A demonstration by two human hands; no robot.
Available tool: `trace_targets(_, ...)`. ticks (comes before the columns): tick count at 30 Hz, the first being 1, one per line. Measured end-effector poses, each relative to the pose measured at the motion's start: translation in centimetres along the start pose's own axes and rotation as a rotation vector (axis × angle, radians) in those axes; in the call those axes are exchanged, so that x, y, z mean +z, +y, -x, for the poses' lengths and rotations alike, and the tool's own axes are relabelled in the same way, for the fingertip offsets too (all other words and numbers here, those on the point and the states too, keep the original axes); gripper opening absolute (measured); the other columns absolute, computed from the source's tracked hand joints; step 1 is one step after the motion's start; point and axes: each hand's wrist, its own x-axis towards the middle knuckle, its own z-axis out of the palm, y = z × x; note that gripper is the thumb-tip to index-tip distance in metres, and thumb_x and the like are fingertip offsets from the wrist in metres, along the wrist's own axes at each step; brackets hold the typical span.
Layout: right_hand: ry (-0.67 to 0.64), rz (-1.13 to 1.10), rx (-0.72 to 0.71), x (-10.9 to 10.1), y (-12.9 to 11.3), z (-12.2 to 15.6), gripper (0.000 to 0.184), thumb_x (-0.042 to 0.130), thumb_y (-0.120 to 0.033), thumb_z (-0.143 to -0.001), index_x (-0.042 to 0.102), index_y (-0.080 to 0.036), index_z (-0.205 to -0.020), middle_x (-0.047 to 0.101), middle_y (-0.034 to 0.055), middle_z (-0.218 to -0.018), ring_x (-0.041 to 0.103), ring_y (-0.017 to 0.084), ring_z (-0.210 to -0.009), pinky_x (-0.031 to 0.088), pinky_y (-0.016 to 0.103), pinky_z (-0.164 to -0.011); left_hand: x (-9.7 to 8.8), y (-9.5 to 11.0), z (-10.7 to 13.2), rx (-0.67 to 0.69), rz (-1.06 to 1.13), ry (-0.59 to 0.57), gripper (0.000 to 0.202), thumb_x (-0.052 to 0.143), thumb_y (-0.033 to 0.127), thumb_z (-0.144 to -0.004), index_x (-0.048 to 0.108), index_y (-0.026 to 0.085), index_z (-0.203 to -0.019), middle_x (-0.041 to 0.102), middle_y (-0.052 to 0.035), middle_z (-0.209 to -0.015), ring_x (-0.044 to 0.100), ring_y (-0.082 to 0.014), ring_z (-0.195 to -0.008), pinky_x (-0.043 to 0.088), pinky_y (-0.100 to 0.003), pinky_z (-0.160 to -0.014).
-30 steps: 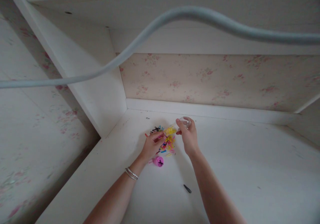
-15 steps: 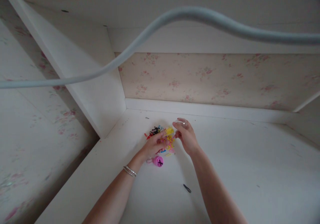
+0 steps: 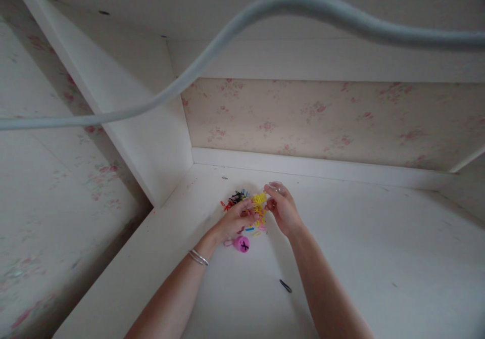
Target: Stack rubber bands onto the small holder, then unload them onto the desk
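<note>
My left hand [image 3: 238, 218] is closed at the fingertips on a bunch of small yellow loops [image 3: 259, 199], too small to tell their exact kind. Facing it, my right hand [image 3: 281, 205] is curled, its thumb and fingers pinched around a clear, see-through piece [image 3: 273, 184] that is hard to make out. Beneath and behind the left hand lies a pile of small loops in black [image 3: 238, 196], red [image 3: 227, 206], blue, pink and yellow, partly hidden by the fingers. A small pink cup [image 3: 241, 244] with a black cross-shaped mark or piece rests just in front of the left wrist.
One black loop [image 3: 285, 286] lies apart on the white tabletop [image 3: 359, 248], between the forearms. Another small dark loop [image 3: 225, 178] is near the back ledge [image 3: 303, 166]. A thick pale cable [image 3: 227, 32] crosses the upper view. A white side panel [image 3: 151, 142] bounds the left.
The yellow loops are spread a little more between the two hands, and the right fingers have shifted slightly around the clear piece. The view has tilted slightly.
</note>
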Motion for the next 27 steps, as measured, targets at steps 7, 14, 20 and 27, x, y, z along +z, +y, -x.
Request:
trace_targets(7,-0.022,-0.003,-0.007,-0.7,-0.1,-0.2,0.029,0.075,-0.043,-0.07,0.057,-0.023,-0.083,0.059,-0.0051,-0.083,0.042,0.003,-0.043,0.038,0.02,-0.041,-0.9,-1.8,-0.7,-0.007,0.037,0.12,0.037,0.073,0.045,-0.07,0.057,0.016,-0.086,0.052,0.0065,-0.057,0.044,-0.0036,-0.039,0.032,-0.017,-0.041)
trace_targets(14,0.017,-0.032,0.006,-1.1,-0.3,-0.2,0.032,0.075,-0.046,-0.068,0.058,-0.024,-0.083,0.06,-0.0059,-0.082,0.04,0.003,-0.044,0.039,0.02,-0.042,-1.1,-1.7,-0.5,-0.034,0.076,0.156,0.043,0.072,0.049,-0.07,0.06,0.013,-0.091,0.056,0.0034,-0.058,0.045,-0.0049,-0.037,0.031,-0.017,-0.036)
trace_targets(20,0.045,-0.046,0.025,-1.4,-0.4,-0.3,0.034,0.077,-0.046,-0.065,0.057,-0.025,-0.083,0.059,-0.006,-0.082,0.039,0.003,-0.044,0.038,0.019,-0.042,-0.8,-1.2,-0.4,-0.006,0.023,0.251,0.042,0.072,0.047,-0.07,0.061,0.013,-0.093,0.06,0.0013,-0.064,0.053,-0.0076,-0.044,0.036,-0.018,-0.038)
trace_targets(27,0.07,-0.028,0.005,-1.8,-0.3,-0.4,0.035,0.078,-0.044,-0.065,0.058,-0.026,-0.086,0.059,-0.0062,-0.082,0.042,0.004,-0.047,0.04,0.019,-0.044,-0.9,-1.1,-0.7,0.079,-0.177,0.387,0.035,0.075,0.033,-0.069,0.064,0.016,-0.097,0.066,-0.0049,-0.09,0.063,-0.0123,-0.067,0.05,-0.024,-0.059)
